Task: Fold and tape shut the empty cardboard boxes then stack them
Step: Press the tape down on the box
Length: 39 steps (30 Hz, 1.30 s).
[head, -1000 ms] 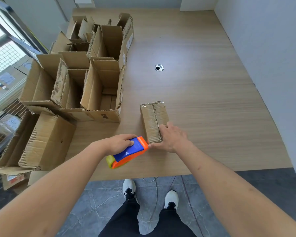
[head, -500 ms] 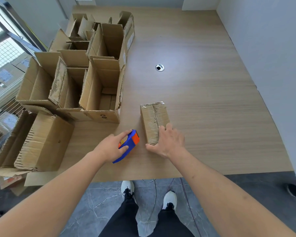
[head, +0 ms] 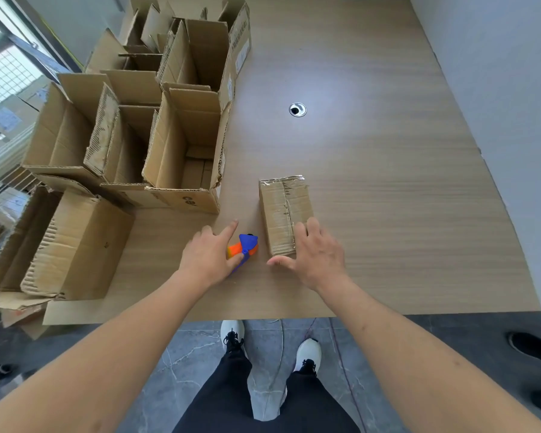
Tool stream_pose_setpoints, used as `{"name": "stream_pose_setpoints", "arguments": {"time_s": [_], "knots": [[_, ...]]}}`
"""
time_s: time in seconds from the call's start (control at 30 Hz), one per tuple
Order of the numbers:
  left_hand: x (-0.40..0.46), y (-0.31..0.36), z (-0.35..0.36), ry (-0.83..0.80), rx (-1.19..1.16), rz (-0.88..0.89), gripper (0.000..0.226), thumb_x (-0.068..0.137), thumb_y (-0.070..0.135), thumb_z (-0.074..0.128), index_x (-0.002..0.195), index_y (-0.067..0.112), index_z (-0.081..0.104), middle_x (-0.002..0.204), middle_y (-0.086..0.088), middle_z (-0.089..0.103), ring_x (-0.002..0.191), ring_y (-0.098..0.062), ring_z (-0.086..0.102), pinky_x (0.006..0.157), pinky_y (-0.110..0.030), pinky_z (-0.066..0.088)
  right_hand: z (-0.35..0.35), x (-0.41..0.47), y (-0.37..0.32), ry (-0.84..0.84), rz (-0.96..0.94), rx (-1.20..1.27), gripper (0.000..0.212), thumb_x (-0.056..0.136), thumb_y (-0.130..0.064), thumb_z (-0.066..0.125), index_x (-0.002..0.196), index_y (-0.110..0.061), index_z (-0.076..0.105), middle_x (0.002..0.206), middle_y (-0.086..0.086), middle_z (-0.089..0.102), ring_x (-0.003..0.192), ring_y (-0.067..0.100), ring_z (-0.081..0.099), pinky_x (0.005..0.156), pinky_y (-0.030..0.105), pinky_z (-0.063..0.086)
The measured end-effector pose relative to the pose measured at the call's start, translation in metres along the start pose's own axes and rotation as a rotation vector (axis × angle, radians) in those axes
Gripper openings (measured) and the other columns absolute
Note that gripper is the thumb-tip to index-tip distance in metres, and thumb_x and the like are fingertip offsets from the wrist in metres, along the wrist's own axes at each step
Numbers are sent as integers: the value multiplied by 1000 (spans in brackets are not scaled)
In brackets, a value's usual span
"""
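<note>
1. Left hand (head: 208, 257) holds the blue and orange tape dispenser (head: 244, 247) under its palm and thumb, index finger stretched forward
2. Right hand (head: 316, 256), fingers relaxed, rests on the near end of the taped box (head: 283, 210); thumb beside its near edge
3. Open boxes (head: 181, 151) stand ahead-left of the left hand on the table (head: 388, 198)

Small taped-shut box (head: 285, 214) flat on table; open boxes (head: 181, 151) left.

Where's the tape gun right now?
On the table near its front edge, under the left hand: the tape gun sits just left of the taped box.
</note>
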<state>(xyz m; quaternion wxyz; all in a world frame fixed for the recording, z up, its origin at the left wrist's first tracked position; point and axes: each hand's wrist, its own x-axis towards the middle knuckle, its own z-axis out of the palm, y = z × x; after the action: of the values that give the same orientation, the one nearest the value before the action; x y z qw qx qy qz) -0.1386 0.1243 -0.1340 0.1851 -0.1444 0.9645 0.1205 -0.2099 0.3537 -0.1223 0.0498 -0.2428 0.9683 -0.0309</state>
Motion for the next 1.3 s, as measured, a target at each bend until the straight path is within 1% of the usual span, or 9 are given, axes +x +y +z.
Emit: {"name": "stream_pose_setpoints", "arguments": {"time_s": [0.13,0.3,0.4,0.5,0.63,0.8,1.03,1.17,1.3], "knots": [[1,17,-16,138,-104,31,63,95,44,62,153,30,40,117,-11,50,101,-32,58,83,-39,53,-4,1,10,-118,-38,20,74,72,-75,69,110,-15,50,110,5,48,88,26,61,67,39,48],[-4,41,-14,230,-202,431,48,92,34,72,138,23,63,140,-15,51,117,-35,62,92,-43,57,-8,0,22,-171,-61,129,61,80,-67,70,110,-19,48,112,1,46,93,25,61,70,40,48],[-7,55,-4,212,-137,571,42,91,35,75,130,20,69,153,-14,48,136,-34,52,100,-46,55,-13,-1,37,-238,-106,313,51,80,-63,73,103,-25,48,108,-4,44,91,20,56,70,36,46],[-6,65,-1,230,-148,559,44,83,28,85,124,21,74,150,-12,54,140,-32,50,99,-46,56,-15,-2,54,-254,-178,461,30,88,-42,75,102,-31,50,109,-9,48,94,19,60,76,42,54],[-4,72,0,260,-133,518,48,67,17,95,112,25,79,139,-9,64,128,-34,61,87,-46,62,-14,-4,70,-175,-193,494,27,88,-20,76,104,-33,59,103,-13,50,82,12,56,71,42,54],[-3,76,5,285,-124,492,46,67,16,95,109,24,79,135,-8,66,125,-37,62,80,-48,63,-7,-11,65,-55,-154,419,23,91,-25,73,104,-31,55,104,-12,57,84,19,62,63,37,52],[-1,65,-3,234,-108,552,56,71,13,91,123,26,74,144,-6,61,135,-36,54,92,-49,60,6,-16,73,-65,26,708,25,83,-24,83,103,-29,68,75,-14,63,71,9,60,74,37,54],[-2,70,-1,242,-102,515,54,72,8,89,121,26,75,143,-5,61,134,-36,55,85,-49,62,6,-19,74,-42,-8,719,24,86,-19,80,108,-25,70,76,-13,64,71,9,61,76,36,55],[-3,70,2,258,-138,510,54,74,6,88,123,26,74,145,-4,60,137,-35,53,86,-50,61,6,-15,76,-59,-35,713,26,88,-13,76,105,-29,64,77,-13,60,70,9,57,74,39,54]]}}
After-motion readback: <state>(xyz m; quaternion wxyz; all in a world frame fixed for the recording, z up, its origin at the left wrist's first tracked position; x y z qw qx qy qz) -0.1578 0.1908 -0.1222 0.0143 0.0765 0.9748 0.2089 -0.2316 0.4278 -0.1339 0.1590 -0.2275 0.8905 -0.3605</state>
